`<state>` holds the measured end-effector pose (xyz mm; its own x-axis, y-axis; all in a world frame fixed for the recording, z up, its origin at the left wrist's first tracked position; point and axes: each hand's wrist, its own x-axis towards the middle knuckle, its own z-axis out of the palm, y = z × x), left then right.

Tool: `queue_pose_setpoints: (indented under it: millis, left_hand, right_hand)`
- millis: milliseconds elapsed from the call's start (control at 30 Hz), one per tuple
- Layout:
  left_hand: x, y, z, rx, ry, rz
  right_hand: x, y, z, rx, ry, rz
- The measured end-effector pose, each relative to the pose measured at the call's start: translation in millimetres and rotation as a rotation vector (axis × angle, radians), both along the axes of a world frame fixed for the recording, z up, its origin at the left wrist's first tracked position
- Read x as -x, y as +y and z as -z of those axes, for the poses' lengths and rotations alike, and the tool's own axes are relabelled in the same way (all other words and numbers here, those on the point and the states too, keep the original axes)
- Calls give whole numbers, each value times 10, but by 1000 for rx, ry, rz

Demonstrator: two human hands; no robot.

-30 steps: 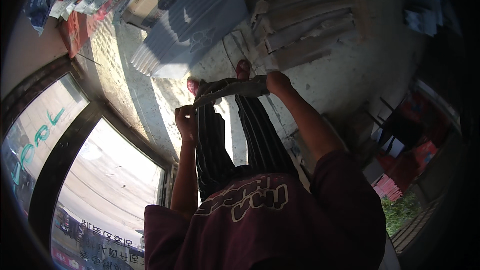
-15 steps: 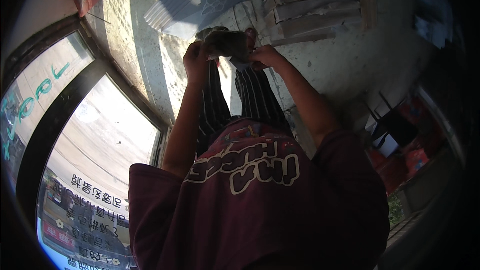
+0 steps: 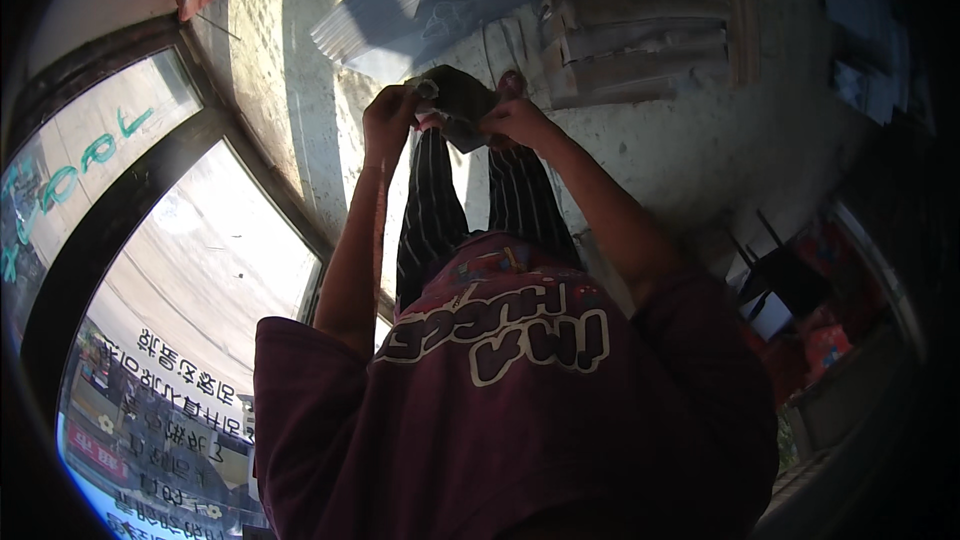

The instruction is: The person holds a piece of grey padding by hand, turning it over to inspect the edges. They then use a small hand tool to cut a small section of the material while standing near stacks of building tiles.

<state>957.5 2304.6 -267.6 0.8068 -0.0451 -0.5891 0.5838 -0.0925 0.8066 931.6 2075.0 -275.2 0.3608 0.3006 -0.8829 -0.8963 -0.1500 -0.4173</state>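
Note:
A dark grey-green piece of cloth (image 3: 458, 95) is stretched between my hands, in front of my striped trouser legs and above the floor. My left hand (image 3: 388, 118) pinches its left edge, where a lighter, crumpled bit shows by the fingers. At the lower right edge, my right hand (image 3: 522, 123) grips the cloth with fingers bent. A corner hangs down between the hands. Shade hides the cloth's exact shape. Just beyond the cloth, one reddish shoe or foot (image 3: 512, 84) shows.
Left of me stands a dark-framed glass door (image 3: 200, 270) with lettering on it. Ahead on the sunlit floor lies a ribbed grey sheet (image 3: 470, 15), beside a slatted, worn brown stack (image 3: 640, 40). A black chair-like object (image 3: 790, 275) is at the right.
The cloth has turned and opened into a smoother, darker shape, with a corner now hanging lower. My right hand has shifted slightly left and down; the left stays at its edge.

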Motion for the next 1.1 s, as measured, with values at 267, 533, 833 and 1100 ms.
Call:
queue_pose_setpoints:
  millis: [267, 533, 833, 1100]
  left_hand:
    - [78, -93, -96, 15, -106, 19]
    - [176, -131, -158, -93, -234, 387]
    - [146, -248, -351, -193, -286, 600]
    - [254, -394, -220, -59, -227, 534]
  right_hand:
    - [-171, 74, -5, 57, 19, 5]
    - [-239, 48, -82, 89, -68, -52]
    - [-196, -66, -85, 54, -12, 5]
    - [-140, -178, -127, 49, -42, 58]
